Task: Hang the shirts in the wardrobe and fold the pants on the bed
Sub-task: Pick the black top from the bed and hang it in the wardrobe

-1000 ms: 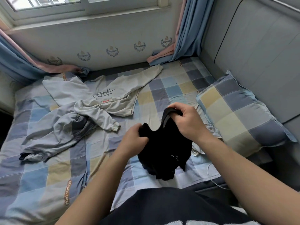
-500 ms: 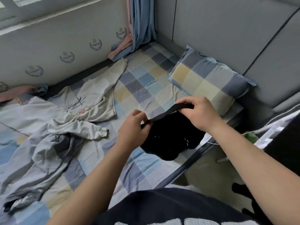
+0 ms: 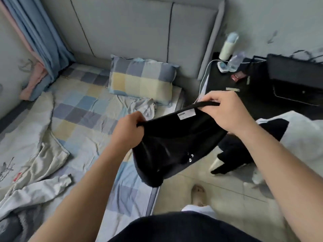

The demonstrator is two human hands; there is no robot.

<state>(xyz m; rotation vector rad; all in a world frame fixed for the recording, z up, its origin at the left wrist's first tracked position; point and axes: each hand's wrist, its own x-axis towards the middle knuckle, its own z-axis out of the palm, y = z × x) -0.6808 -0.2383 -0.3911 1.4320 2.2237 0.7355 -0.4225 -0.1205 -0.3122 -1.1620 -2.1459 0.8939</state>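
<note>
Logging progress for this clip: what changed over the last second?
The left hand and right hand stretched the black garment wider, baring its white label, and carried it right, out over the bed edge. Both still grip it; the pale shirts still lie on the bed.

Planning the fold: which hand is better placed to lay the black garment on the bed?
Probably left: the left hand grips the black garment above the bed; the right hand holds it past the edge.

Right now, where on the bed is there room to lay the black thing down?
The bare sheet between the pillow, the cream shirt and the left hand. Near left is crowded with clothes; the nightstand is cluttered too.
</note>
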